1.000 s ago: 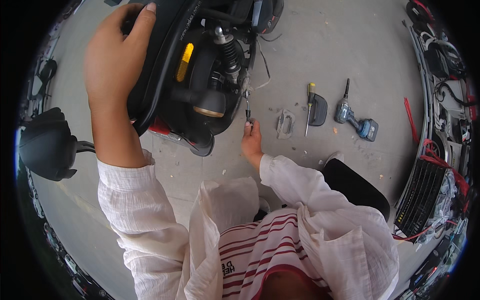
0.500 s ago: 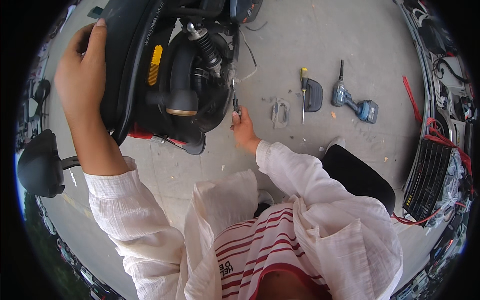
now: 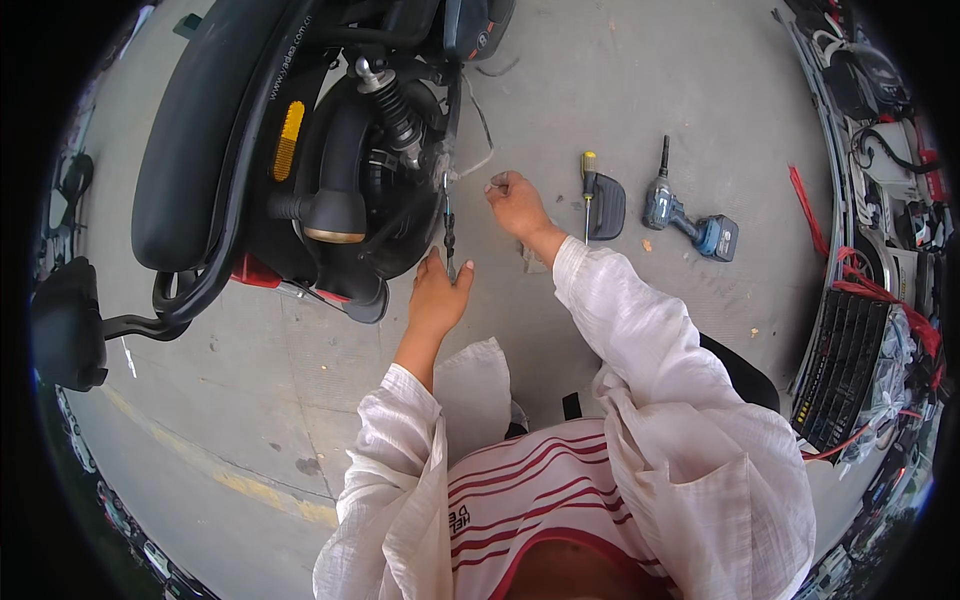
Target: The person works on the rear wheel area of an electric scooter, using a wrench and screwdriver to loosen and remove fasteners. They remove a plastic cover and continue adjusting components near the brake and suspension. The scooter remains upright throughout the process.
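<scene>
A black scooter's rear (image 3: pixel 185 150) fills the upper left, with a spring shock absorber (image 3: pixel 395 115) beside the wheel. A slim metal tool (image 3: pixel 449 235) reaches from the fitting below the shock down toward me. My left hand (image 3: pixel 440 297) is at the tool's lower end, thumb and fingers apart around it. My right hand (image 3: pixel 515 205) is raised to its right with curled, closed fingers; I cannot make out what, if anything, they hold. A thin wire (image 3: pixel 488 140) loops above it. A light metal piece (image 3: pixel 533 262) is partly hidden below my right wrist.
On the concrete floor (image 3: pixel 640 90) to my right lie a yellow-topped screwdriver (image 3: pixel 589 170), a dark flat pad (image 3: pixel 610 208) and a cordless power driver (image 3: pixel 682 220). Piled parts, red straps (image 3: pixel 805 200) and a black grille (image 3: pixel 840 370) line the right side. A mirror (image 3: pixel 68 325) is at left.
My left hand has left the seat and come down to the tool's lower end. My right hand has let go of the tool and moved up and rightward.
</scene>
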